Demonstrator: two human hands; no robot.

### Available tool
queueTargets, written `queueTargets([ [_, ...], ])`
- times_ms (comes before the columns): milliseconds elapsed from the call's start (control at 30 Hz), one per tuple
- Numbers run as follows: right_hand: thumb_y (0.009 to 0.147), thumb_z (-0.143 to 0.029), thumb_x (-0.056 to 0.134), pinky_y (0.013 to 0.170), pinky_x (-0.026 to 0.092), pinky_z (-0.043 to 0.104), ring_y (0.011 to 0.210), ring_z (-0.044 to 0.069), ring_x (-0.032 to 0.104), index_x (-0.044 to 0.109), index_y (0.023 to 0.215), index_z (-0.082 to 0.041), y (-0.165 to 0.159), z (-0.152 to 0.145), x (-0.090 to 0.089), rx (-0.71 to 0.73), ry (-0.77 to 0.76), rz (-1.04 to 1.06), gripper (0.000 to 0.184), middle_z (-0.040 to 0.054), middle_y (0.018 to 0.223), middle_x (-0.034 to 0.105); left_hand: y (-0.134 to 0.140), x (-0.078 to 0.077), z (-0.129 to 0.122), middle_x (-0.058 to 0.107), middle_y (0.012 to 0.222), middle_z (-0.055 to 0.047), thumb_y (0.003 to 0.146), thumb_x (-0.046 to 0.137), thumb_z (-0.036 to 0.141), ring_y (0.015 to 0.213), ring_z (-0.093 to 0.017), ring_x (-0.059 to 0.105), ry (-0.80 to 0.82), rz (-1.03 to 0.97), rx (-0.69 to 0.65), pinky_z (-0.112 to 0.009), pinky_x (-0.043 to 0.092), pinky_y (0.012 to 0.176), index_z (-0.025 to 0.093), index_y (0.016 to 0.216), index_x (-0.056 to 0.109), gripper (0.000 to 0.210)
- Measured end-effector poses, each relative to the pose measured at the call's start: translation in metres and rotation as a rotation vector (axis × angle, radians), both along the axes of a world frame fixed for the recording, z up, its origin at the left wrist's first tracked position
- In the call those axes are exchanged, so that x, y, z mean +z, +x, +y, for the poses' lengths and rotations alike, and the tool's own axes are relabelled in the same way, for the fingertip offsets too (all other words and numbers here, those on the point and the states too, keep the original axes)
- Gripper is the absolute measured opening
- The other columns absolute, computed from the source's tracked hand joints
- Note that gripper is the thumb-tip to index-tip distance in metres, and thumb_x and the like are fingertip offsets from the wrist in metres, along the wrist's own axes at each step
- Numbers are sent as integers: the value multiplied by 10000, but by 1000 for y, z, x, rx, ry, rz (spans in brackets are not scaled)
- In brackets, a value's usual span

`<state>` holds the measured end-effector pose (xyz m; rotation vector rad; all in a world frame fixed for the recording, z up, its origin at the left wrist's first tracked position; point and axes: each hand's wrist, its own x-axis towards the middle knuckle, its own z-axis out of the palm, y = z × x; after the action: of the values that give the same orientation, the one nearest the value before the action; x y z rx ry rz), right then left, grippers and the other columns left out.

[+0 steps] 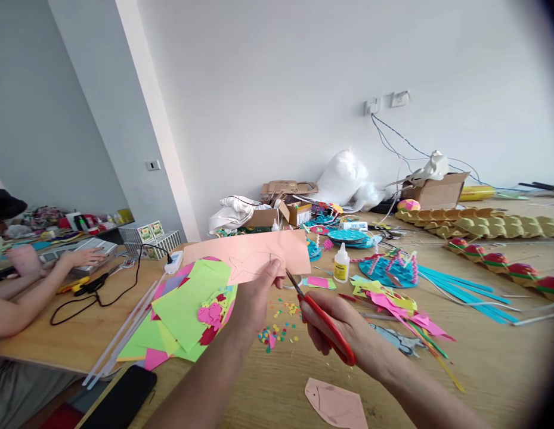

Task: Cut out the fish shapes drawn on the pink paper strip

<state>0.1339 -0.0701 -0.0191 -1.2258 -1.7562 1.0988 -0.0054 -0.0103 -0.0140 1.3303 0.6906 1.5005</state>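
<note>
A long strip of pink paper with a fish outline drawn on it hangs above the table, its lower right part pinched in my left hand. The fingers of my right hand are wrapped round the handles of red-handled scissors. Their blades point up and left, close to the right lower edge of the strip beside my left fingertips. On the table below lies a separate pink paper piece with a fish drawn on it. Small coloured paper dots are scattered beneath my hands.
Green paper sheets are stacked at left, near a black phone. A glue bottle, blue paper strips and egg cartons lie ahead and right. At far left, a co-worker's hand rests by a grey box.
</note>
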Motion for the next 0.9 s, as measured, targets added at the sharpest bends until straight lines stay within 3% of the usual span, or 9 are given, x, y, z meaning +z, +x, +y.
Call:
queueTargets([
  [100, 897, -464, 381, 439, 319, 199, 439, 79, 431, 415, 635, -190, 6, -3, 9, 47, -6, -95, 381, -35, 497, 499, -11, 6, 6, 517, 565, 24, 751, 626, 336, 543, -91, 474, 76, 19, -31, -225, 393, 547, 154, 599, 542, 251],
  [267, 881, -483, 437, 445, 319, 196, 465, 81, 442, 426, 633, -188, 16, -8, 18, 30, 8, -135, 386, -36, 518, 504, -22, 9, 10, 574, 600, -2, 760, 617, 380, 514, -112, 569, -9, 167, -152, -193, 288, 393, 133, 718, 571, 255],
  [467, 888, -488, 422, 450, 321, 195, 496, 85, 449, 458, 651, -177, 20, -5, 17, 40, -2, -184, 392, -22, 564, 526, -20, 12, 3, 622, 696, -35, 774, 611, 341, 628, -153, 661, -83, 210, -262, -170, 318, 402, 119, 763, 583, 223],
  [900, 857, -495, 452, 445, 304, 190, 463, 76, 429, 420, 625, -183, 13, -4, 23, 37, -30, -149, 390, -34, 519, 496, -20, 9, 2, 571, 681, 0, 808, 596, 300, 615, -133, 667, -109, 215, -439, -153, 321, 386, 128, 703, 583, 201],
])
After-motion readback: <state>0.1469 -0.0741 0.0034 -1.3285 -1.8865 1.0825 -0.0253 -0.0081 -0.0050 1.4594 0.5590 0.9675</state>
